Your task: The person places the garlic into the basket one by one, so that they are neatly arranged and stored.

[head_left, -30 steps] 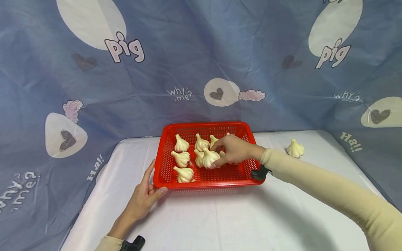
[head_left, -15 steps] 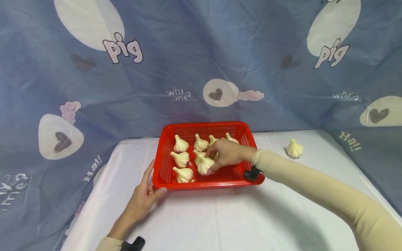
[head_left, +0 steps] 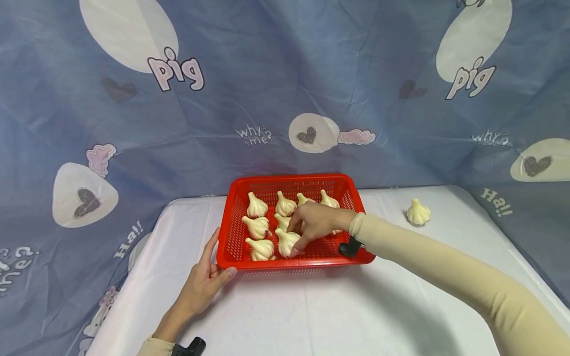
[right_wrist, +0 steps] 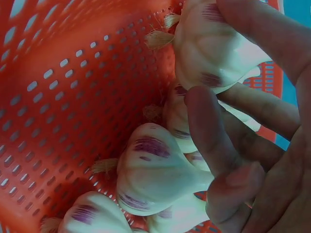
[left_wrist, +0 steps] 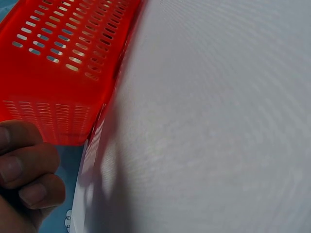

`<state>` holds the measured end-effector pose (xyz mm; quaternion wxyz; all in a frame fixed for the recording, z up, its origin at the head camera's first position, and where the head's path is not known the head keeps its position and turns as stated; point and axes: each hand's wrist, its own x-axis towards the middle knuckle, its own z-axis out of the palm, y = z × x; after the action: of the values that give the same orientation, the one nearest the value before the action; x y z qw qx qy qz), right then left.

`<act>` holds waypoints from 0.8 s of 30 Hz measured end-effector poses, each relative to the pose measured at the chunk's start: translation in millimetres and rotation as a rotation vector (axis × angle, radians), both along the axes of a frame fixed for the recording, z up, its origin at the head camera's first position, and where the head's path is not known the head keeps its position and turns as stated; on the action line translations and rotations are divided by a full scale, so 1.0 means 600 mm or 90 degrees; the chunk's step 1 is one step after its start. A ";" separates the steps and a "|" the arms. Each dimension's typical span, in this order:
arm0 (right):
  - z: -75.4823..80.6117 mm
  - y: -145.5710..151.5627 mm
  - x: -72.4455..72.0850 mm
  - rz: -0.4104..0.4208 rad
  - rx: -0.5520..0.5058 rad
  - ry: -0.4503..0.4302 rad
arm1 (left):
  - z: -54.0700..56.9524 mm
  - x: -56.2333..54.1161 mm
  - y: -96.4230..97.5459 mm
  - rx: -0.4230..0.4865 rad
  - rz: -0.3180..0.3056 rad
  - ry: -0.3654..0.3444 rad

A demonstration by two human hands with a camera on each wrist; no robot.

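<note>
My right hand [head_left: 313, 222] pinches a garlic bulb [head_left: 287, 241] between thumb and fingers, inside the red plastic basket [head_left: 303, 263] near its front wall. In the right wrist view, the held garlic bulb [right_wrist: 209, 48] has purple streaks and a root tuft, and the fingers lie along its side. My left hand [head_left: 200, 284] holds the basket's front left corner, thumb at the rim and index finger along the left wall. Its other fingers [left_wrist: 34, 167] are curled beside the basket wall in the left wrist view.
Several more garlic bulbs [head_left: 257, 227] lie in rows in the basket, some partly hidden by my right hand. One loose garlic bulb [head_left: 418, 212] sits on the white tablecloth [head_left: 338, 311] to the right. A blue patterned curtain [head_left: 267, 89] stands behind the table.
My right hand has moved the garlic bulb slightly left and toward the front of the basket, lowering it beside the front left bulb. The left hand stays at the corner.
</note>
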<state>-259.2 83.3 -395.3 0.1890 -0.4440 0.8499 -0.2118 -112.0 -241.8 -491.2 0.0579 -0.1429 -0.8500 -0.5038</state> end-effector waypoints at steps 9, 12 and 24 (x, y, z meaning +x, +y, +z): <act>-0.008 -0.007 -0.005 0.017 0.021 -0.006 | -0.001 0.002 -0.001 -0.001 0.002 -0.001; -0.008 -0.010 -0.007 0.006 0.039 0.002 | -0.001 0.002 -0.001 -0.001 0.003 0.000; -0.015 -0.016 -0.010 -0.020 0.069 -0.014 | 0.000 0.000 0.000 -0.005 -0.010 0.023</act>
<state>-265.0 73.7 -404.4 0.2187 -0.4177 0.8647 -0.1731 -112.1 -241.9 -491.3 0.0688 -0.1585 -0.8498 -0.4980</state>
